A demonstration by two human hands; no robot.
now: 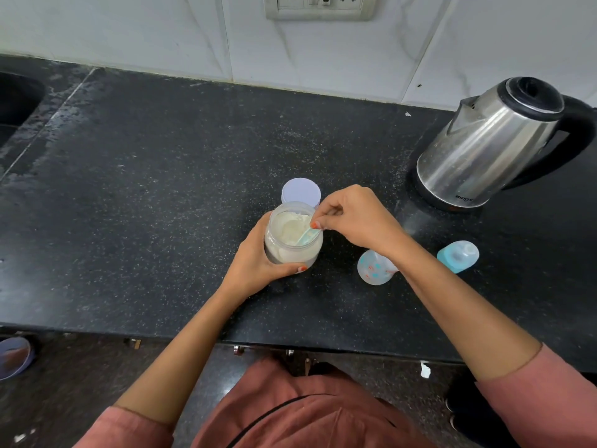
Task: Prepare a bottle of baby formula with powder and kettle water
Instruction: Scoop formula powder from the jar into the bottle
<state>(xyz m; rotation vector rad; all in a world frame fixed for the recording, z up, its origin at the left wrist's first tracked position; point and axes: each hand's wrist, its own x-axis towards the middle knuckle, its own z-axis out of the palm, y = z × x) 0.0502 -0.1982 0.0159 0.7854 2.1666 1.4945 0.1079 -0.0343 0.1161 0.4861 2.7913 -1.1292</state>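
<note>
A clear jar of white formula powder (292, 236) stands open on the black counter, and my left hand (255, 263) grips it from the left side. My right hand (352, 218) pinches the handle of a light blue scoop (307, 236) whose bowl is down in the powder. The jar's pale lid (301, 192) lies just behind the jar. An open baby bottle (374, 266) with blue and red print stands to the right, partly hidden by my right wrist. Its blue collar with clear cap (458, 255) lies farther right. The steel kettle (491, 143) sits at the back right.
The black granite counter (161, 189) stretches left to a dark sink (16, 101). A wall socket (319, 6) is set in the white tiles behind. The counter's front edge runs below my forearms, and a round bowl-like object (13, 357) sits lower left below it.
</note>
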